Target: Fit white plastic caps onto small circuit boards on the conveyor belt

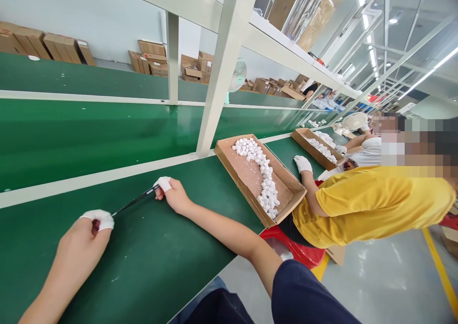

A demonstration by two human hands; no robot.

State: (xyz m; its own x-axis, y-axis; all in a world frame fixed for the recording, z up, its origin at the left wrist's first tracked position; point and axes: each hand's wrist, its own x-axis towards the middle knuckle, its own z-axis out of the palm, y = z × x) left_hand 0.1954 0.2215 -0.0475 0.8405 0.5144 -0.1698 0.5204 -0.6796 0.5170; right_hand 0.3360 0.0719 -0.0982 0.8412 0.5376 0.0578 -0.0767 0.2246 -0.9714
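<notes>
My right hand [175, 195], with white finger covers, is closed round the wider end of thin black tweezers [138, 200]. They slant down to the left over the green work table [150, 262], narrowing to a fine tip. At that tip my left hand [84, 240] is closed in a pinch, white covers on its thumb and finger. Whatever lies between those left fingers is hidden. Right of my right hand is a shallow cardboard tray [232, 176], tilted in view, with a curved band of small white pieces [266, 173] in it.
A co-worker in a yellow shirt [375, 200] sits at my right, one white-gloved hand [303, 164] on the table. Beyond stands a second cardboard tray [298, 135] of white pieces. A pale metal post [223, 71] rises at the table's back edge, near a green conveyor belt [89, 138].
</notes>
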